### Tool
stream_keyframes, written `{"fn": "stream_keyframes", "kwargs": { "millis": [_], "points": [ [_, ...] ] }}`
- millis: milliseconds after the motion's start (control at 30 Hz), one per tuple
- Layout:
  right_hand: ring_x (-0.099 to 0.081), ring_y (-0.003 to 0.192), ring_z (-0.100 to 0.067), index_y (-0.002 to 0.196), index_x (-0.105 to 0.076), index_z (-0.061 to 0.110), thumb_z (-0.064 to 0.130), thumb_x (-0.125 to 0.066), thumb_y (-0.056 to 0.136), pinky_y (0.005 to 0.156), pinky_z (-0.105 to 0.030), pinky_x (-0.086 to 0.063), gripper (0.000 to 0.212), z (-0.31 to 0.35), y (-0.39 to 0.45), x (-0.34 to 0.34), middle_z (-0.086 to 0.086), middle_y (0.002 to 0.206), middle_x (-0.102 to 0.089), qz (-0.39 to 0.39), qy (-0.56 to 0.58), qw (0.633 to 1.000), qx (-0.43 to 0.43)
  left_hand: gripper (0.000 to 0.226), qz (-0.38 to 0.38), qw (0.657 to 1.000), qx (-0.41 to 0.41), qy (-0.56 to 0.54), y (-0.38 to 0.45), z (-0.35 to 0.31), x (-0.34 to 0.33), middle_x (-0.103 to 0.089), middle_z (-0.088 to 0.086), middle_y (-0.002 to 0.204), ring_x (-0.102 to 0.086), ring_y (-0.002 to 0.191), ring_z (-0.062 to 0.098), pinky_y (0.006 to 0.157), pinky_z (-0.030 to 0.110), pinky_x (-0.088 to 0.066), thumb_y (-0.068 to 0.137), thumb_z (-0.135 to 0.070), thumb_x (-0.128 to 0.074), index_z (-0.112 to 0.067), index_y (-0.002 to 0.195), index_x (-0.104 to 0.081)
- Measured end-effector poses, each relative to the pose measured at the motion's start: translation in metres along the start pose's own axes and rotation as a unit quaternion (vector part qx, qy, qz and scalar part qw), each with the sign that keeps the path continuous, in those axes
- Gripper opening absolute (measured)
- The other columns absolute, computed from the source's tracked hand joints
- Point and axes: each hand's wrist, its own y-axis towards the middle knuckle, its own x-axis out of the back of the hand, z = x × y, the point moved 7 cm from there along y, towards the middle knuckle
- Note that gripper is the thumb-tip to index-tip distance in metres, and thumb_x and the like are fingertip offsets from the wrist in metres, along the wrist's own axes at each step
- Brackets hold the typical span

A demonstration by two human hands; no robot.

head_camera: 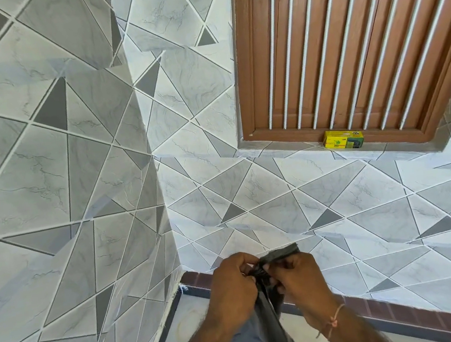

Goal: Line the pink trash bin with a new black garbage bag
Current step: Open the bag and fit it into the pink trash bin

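A folded black garbage bag (268,322) hangs in front of me at the bottom middle of the head view. Its upper edge (281,252) sticks up between my hands. My left hand (233,286) pinches the bag's top from the left. My right hand (300,281), with a thin thread band on the wrist, pinches it from the right, fingertips close to those of the left. The bag's lower part droops down between my forearms. The pink trash bin is not in view.
Grey and white tiled walls meet in a corner (166,206) ahead. A brown barred window (354,47) is at the upper right, with a yellow-green box (343,139) on its sill. A dark skirting strip (378,311) runs along the pale floor (188,320).
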Motion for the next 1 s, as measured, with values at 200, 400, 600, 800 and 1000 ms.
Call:
{"fn": "stream_keyframes", "kwargs": {
  "millis": [200, 400, 600, 800, 1000],
  "points": [
    [-0.058, 0.052, -0.014, 0.064, -0.07, 0.01, 0.024, -0.073, 0.081, 0.057, -0.033, -0.049, 0.023, 0.004, 0.005, 0.008, -0.012, 0.061, -0.068, -0.005, -0.144, 0.988, 0.048, 0.022, 0.04, 0.998, -0.013, 0.041, -0.002, -0.001, -0.001, -0.073, 0.0, 0.096, -0.064, 0.076, 0.007, 0.054, 0.001, -0.043, 0.085, -0.003, -0.06, -0.015, 0.1, -0.07],
    [-0.054, 0.053, -0.018, 0.072, -0.071, 0.013, 0.04, -0.076, 0.078, 0.046, -0.025, -0.043, 0.028, -0.011, -0.004, -0.001, -0.008, 0.059, -0.062, 0.067, 0.037, 0.994, -0.08, 0.015, 0.002, 0.998, 0.009, -0.06, 0.001, -0.003, 0.002, -0.073, 0.011, 0.079, -0.064, 0.064, 0.014, 0.057, 0.018, -0.052, 0.07, -0.005, -0.079, -0.007, 0.081, -0.07],
    [-0.07, 0.065, -0.026, 0.088, -0.075, -0.002, 0.007, -0.068, 0.086, 0.051, -0.026, -0.053, 0.012, -0.012, -0.001, -0.007, -0.022, 0.086, -0.075, 0.098, 0.151, 0.98, -0.09, 0.03, 0.019, 0.995, -0.003, -0.101, -0.001, -0.006, -0.004, -0.057, -0.002, 0.058, -0.05, 0.052, 0.005, 0.054, 0.022, -0.049, 0.056, -0.006, -0.088, -0.002, 0.075, -0.064],
    [-0.065, 0.051, -0.013, 0.072, -0.074, 0.006, -0.004, -0.07, 0.078, 0.046, -0.022, -0.048, 0.013, -0.007, 0.016, 0.034, -0.004, 0.061, -0.074, -0.004, 0.004, 1.0, -0.023, 0.021, -0.024, 0.982, 0.029, -0.187, 0.011, 0.011, 0.015, -0.062, 0.011, 0.067, -0.057, 0.059, 0.017, 0.05, 0.02, -0.049, 0.072, -0.009, -0.081, -0.001, 0.077, -0.062],
    [-0.065, 0.081, -0.04, 0.097, -0.054, 0.021, 0.01, -0.054, 0.084, 0.072, -0.04, -0.051, 0.018, 0.001, 0.03, 0.085, -0.012, 0.079, -0.07, -0.179, -0.302, 0.935, 0.041, 0.018, -0.091, 0.967, -0.143, 0.188, 0.016, 0.001, 0.04, -0.053, -0.002, 0.08, -0.057, 0.075, 0.016, 0.073, 0.035, -0.055, 0.089, -0.015, -0.049, -0.023, 0.074, -0.051]
  ]
}}
